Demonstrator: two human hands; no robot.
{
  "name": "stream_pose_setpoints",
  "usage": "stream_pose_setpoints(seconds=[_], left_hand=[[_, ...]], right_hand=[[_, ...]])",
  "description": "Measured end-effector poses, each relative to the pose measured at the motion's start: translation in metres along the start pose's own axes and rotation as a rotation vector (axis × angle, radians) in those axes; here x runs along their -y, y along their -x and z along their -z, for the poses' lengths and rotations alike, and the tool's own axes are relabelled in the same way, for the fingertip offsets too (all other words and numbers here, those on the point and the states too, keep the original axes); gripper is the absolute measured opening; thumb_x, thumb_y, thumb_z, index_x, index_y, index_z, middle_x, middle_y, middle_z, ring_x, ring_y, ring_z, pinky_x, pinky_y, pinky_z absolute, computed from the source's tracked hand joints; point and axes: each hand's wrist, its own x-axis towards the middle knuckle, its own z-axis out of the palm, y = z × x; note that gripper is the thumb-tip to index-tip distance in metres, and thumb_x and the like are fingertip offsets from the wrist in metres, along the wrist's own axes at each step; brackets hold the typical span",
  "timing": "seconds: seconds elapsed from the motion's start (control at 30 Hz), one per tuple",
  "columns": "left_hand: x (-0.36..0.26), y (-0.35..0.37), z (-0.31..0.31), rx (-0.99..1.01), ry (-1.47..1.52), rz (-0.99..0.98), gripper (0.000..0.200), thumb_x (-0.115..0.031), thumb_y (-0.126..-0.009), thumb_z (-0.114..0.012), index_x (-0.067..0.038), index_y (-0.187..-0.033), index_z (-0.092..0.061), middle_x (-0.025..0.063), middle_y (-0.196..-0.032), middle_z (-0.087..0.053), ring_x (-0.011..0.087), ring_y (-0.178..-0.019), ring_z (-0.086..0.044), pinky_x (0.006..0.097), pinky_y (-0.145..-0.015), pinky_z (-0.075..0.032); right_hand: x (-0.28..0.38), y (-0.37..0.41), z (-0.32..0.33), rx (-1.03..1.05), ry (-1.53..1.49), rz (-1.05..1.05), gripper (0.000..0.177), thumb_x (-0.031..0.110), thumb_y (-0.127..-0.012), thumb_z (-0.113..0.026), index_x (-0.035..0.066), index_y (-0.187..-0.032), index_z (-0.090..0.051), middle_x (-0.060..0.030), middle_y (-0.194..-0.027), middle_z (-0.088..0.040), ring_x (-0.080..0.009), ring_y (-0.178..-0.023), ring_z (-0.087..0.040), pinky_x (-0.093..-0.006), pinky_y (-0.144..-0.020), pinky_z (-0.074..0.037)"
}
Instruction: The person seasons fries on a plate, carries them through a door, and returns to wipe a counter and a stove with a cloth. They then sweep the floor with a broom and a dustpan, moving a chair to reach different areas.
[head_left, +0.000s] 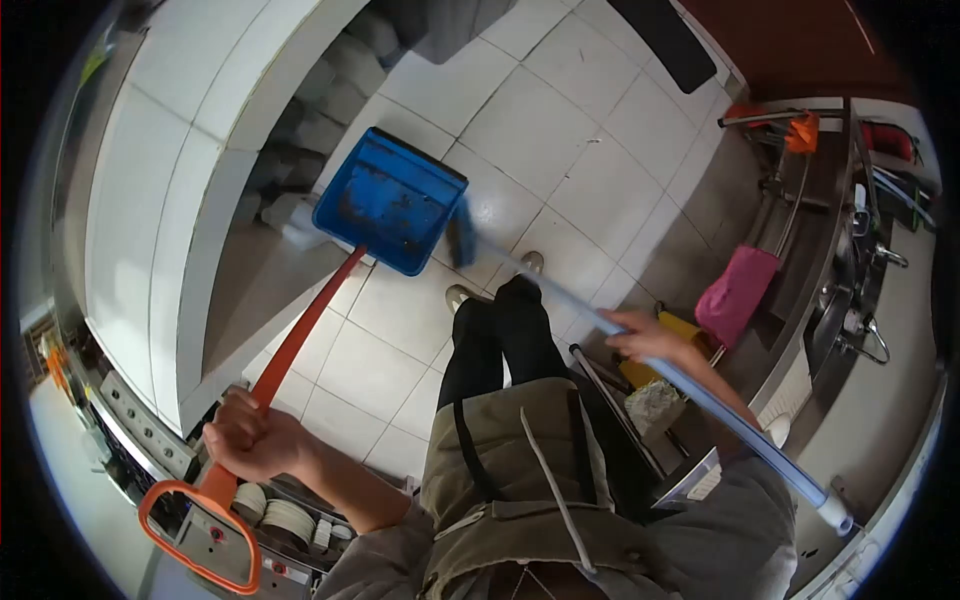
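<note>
My left hand (250,437) is wrapped round the orange handle (305,330) of a blue dustpan (390,200), just below the handle's loop. Dark debris shows inside the pan, which is over the tiled floor. My right hand (640,335) grips a light blue broom pole (720,405) that runs from the lower right towards the pan. The broom's head (461,235), blurred, is close beside the pan's right edge.
White floor tiles (510,120) spread ahead, with small scraps on them. A white-tiled counter (140,200) stands at left. On the right are metal sinks (830,320), a pink cloth (738,295) and a yellow object (680,325). My shoes (465,296) are near the broom head.
</note>
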Motion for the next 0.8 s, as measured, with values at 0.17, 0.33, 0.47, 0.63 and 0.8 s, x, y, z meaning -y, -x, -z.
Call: stream_pose_setpoints(seconds=[0.17,0.33,0.47,0.63,0.8], left_hand=[[0.005,-0.003,0.005,0.011,0.063,0.062,0.041,-0.018,-0.084,-0.044,-0.015,-0.048,-0.023,-0.0019,-0.044,-0.018,0.0106,-0.044,-0.019,0.0268,-0.052,-0.027],[0.034,0.016,-0.015,0.048,0.025,0.073,0.039,-0.015,-0.083,-0.045,-0.014,-0.051,-0.023,-0.0022,-0.044,-0.017,0.0099,-0.043,-0.017,0.0276,-0.05,-0.028],[0.064,0.051,-0.035,0.243,-0.029,0.133,0.034,-0.014,-0.084,-0.044,-0.013,-0.054,-0.028,-0.0013,-0.048,-0.022,0.0111,-0.048,-0.022,0.0283,-0.055,-0.031],[0.112,0.095,-0.079,0.12,-0.083,0.173,0.034,-0.008,-0.081,-0.048,-0.011,-0.054,-0.028,-0.001,-0.049,-0.024,0.0114,-0.048,-0.025,0.028,-0.051,-0.027],[0.15,0.137,-0.11,0.4,0.041,0.368,0.038,-0.002,-0.078,-0.055,-0.01,-0.055,-0.027,0.0005,-0.052,-0.033,0.0116,-0.046,-0.032,0.0232,-0.046,-0.026]], right_hand=[[-0.005,-0.087,-0.054,0.073,-0.014,0.087,0.055,0.013,-0.077,-0.062,0.01,-0.128,-0.044,-0.0042,-0.06,-0.053,-0.0093,-0.046,-0.048,-0.025,-0.044,-0.042],[-0.017,-0.098,0.009,-0.097,0.009,0.003,0.057,0.013,-0.071,-0.063,0.009,-0.126,-0.047,-0.0059,-0.059,-0.055,-0.0114,-0.045,-0.051,-0.026,-0.043,-0.045],[-0.016,-0.04,0.085,-0.25,0.106,-0.064,0.054,0.011,-0.074,-0.059,0.006,-0.126,-0.046,-0.0048,-0.057,-0.053,-0.0099,-0.044,-0.048,-0.0264,-0.043,-0.042],[-0.054,0.059,0.119,-0.38,0.049,-0.029,0.054,0.008,-0.077,-0.055,0.01,-0.13,-0.042,-0.0021,-0.057,-0.05,-0.0082,-0.043,-0.046,-0.0243,-0.041,-0.041],[-0.117,0.159,0.084,-0.445,-0.489,-0.191,0.056,0.009,-0.083,-0.051,0.011,-0.135,-0.033,0.0001,-0.057,-0.046,-0.0071,-0.043,-0.042,-0.0217,-0.041,-0.037]])
